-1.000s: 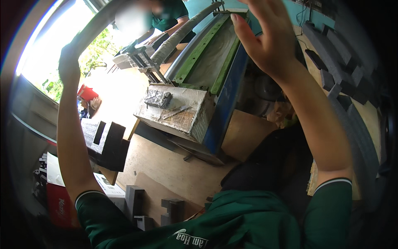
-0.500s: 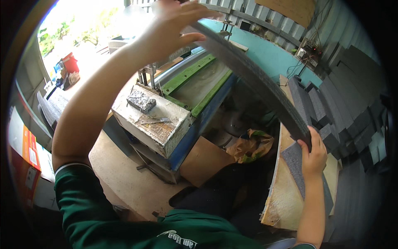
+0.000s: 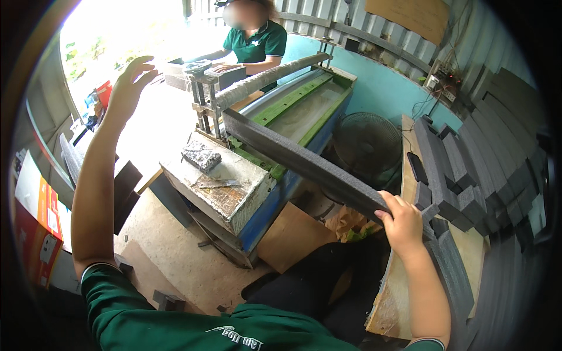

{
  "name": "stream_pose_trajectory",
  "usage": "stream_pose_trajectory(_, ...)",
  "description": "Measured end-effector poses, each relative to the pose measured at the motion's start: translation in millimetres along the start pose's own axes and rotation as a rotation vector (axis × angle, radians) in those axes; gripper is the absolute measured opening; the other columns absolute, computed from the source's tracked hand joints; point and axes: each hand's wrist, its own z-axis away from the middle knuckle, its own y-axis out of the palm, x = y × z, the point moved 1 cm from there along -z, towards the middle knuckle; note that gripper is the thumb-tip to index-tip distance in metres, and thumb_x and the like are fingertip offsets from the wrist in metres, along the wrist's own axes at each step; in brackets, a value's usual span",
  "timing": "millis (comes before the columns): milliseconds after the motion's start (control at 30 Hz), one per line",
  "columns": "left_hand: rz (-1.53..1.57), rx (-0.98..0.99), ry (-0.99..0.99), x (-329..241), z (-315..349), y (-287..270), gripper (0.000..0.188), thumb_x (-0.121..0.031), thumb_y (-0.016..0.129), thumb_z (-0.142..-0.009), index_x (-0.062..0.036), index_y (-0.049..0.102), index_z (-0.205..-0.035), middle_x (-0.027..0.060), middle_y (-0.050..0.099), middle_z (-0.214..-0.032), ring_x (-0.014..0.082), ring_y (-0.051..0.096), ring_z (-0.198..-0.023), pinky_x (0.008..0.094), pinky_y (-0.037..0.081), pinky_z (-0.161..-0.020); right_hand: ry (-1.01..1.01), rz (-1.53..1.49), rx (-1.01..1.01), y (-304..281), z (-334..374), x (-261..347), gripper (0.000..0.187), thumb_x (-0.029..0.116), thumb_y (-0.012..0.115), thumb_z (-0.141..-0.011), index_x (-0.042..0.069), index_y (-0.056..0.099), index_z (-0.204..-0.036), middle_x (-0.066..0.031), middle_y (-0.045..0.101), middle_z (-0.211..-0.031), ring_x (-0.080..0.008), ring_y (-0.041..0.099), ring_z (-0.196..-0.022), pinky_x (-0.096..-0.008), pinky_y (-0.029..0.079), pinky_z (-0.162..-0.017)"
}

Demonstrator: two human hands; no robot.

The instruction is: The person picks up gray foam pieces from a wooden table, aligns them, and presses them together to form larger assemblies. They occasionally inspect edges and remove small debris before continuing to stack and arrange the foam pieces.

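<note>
A long dark grey foam strip (image 3: 307,162) slants across the middle of the view, its far end above the near corner of a green-framed tray (image 3: 275,111) of cloudy liquid. My right hand (image 3: 404,222) grips its near end, thumb on the side facing me. Up at the left, my left hand (image 3: 130,88) is raised away from the strip, fingers curved and apart, with nothing in it. A roller (image 3: 266,79) spans the machine beyond the strip.
A ragged foam chunk (image 3: 201,156) and a scraper (image 3: 219,183) lie on the machine's white end block. Right, a board holds a black phone (image 3: 417,168) beside stacked grey foam pieces (image 3: 497,152). A fan (image 3: 367,146) stands behind the strip; a co-worker (image 3: 254,47) sits at the far side.
My left hand has let go of the strip's far end and moved left. The strip has dropped lower and straightened, while my right hand has shifted left with its near end.
</note>
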Motion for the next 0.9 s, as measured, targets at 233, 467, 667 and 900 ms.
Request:
stream_pose_trajectory(233, 0.102, 0.256, -0.029, 29, 22, 4, 0.038, -0.026, 0.060, -0.107, -0.0128, 0.061, -0.142, 0.0091, 0.070, -0.131, 0.0215, 0.061, -0.128, 0.0384, 0.043, -0.114, -0.099, -0.013, -0.064, 38, -21, 42, 0.044, 0.024, 0.076, -0.091, 0.008, 0.067, -0.132, -0.0109, 0.073, -0.101, -0.0333, 0.070, -0.097, -0.0463, 0.052, -0.087)
stream_pose_trajectory(467, -0.107, 0.337, 0.008, 106, -24, 58, 0.041, -0.005, 0.057, -0.101, -0.0091, 0.060, -0.141, 0.0128, 0.068, -0.130, 0.0269, 0.060, -0.126, 0.0398, 0.043, -0.114, -0.119, -0.025, -0.099, 68, -82, 76, 0.043, 0.024, 0.075, -0.093, 0.008, 0.067, -0.132, -0.0115, 0.074, -0.103, -0.0329, 0.071, -0.100, -0.0455, 0.053, -0.089)
stream_pose_trajectory(667, -0.578, 0.564, 0.290, 123, -32, 101, 0.073, -0.001, 0.067, -0.096, -0.0178, 0.040, -0.162, 0.0094, 0.039, -0.168, 0.0337, 0.030, -0.157, 0.0533, 0.030, -0.128, -0.112, 0.039, 0.109, 59, -99, 79, 0.075, 0.025, 0.081, -0.088, 0.010, 0.049, -0.154, -0.0152, 0.073, -0.116, -0.0363, 0.070, -0.110, -0.0485, 0.051, -0.100)
stream_pose_trajectory(900, -0.884, 0.807, 0.399, 127, -52, 130, 0.049, -0.026, 0.073, -0.095, -0.0119, 0.062, -0.141, 0.0114, 0.059, -0.150, 0.0334, 0.039, -0.151, 0.0600, 0.020, -0.128, -0.052, -0.401, 0.134, 62, -101, 50, 0.032, 0.023, 0.078, -0.091, 0.003, 0.065, -0.113, -0.0263, 0.073, -0.102, -0.0463, 0.070, -0.099, -0.0522, 0.055, -0.083)
